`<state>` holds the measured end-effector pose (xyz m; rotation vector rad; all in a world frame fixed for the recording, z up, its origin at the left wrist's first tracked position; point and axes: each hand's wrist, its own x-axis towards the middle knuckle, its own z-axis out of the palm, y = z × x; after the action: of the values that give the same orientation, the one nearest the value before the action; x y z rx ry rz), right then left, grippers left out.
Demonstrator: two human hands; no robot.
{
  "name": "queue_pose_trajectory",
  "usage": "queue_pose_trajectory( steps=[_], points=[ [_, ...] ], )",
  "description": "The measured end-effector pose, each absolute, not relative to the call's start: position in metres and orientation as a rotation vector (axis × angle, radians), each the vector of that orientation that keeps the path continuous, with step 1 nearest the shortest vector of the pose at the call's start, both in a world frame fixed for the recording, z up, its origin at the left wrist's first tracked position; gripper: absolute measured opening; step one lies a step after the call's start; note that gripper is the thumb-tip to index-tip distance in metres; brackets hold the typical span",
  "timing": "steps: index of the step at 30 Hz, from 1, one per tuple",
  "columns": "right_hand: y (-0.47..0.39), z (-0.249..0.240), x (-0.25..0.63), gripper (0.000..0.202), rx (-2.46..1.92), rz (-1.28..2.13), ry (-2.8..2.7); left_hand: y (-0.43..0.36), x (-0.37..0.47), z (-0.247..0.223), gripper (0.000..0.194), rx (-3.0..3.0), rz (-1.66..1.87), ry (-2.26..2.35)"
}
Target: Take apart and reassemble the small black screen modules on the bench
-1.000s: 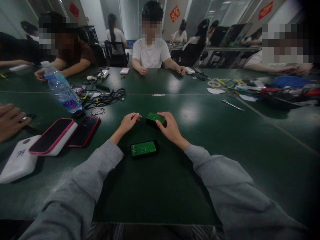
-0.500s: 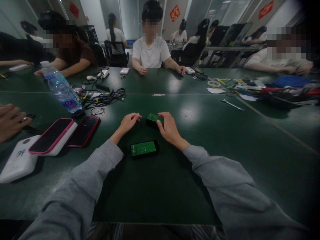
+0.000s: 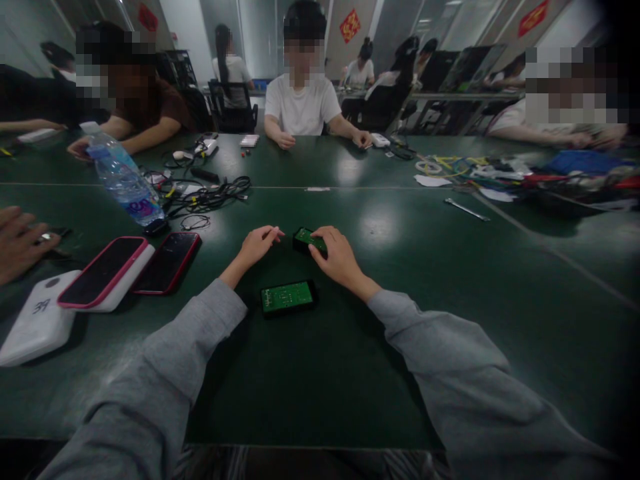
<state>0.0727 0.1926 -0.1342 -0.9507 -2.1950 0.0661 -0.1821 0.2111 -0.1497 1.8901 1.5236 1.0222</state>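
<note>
My right hand (image 3: 334, 252) has its fingers curled over the right part of a green circuit board (image 3: 304, 235), which sits in a black case. Fingertips and thumb press on the board and the case's near side, hiding its right end. To the left, my left hand (image 3: 259, 244) rests on the table with its fingers curled and the tips pinched together. Whether anything small is between them I cannot make out. Nearer to me lies a second black case (image 3: 314, 293) with a green circuit board (image 3: 287, 297) facing up; neither hand touches it.
Phones (image 3: 167, 263) and a white power bank (image 3: 43, 317) lie at left, beside another person's hand (image 3: 23, 243). Behind them are a tilted water bottle (image 3: 125, 177) and black cables (image 3: 220, 195). A wrench (image 3: 467, 210) and a cable heap (image 3: 530, 173) are at right. Co-workers sit opposite.
My right hand's fingers have shifted slightly left and down on the cased circuit board, whose angle has changed a little. My left hand and the nearer board have stayed put.
</note>
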Motion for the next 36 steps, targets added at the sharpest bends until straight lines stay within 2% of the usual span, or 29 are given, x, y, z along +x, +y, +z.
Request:
queue_pose_trajectory(
  steps=[13, 21, 26, 31, 33, 36],
  points=[
    [0.194, -0.134, 0.076, 0.024, -0.89, 0.229, -2.174, 0.212, -0.183, -0.151, 0.042, 1.888, 1.027, 1.524],
    [0.18, -0.12, 0.066, 0.03, -0.823, 0.499, -2.191, 0.211, -0.181, -0.148, 0.044, 1.795, 1.1, 1.467],
    [0.161, -0.093, 0.057, 0.053, -0.692, 0.778, -2.425, 0.214, -0.181, -0.148, 0.046, 1.692, 1.197, 1.404],
    [0.141, -0.082, 0.056, 0.103, -0.586, 0.801, -2.7, 0.214, -0.181, -0.148, 0.048, 1.661, 1.213, 1.377],
    [0.133, -0.083, 0.053, 0.106, -0.559, 0.742, -2.734, 0.214, -0.181, -0.148, 0.048, 1.657, 1.208, 1.374],
    [0.125, -0.086, 0.047, 0.094, -0.554, 0.633, -2.747, 0.214, -0.181, -0.148, 0.048, 1.649, 1.225, 1.362]
  ],
)
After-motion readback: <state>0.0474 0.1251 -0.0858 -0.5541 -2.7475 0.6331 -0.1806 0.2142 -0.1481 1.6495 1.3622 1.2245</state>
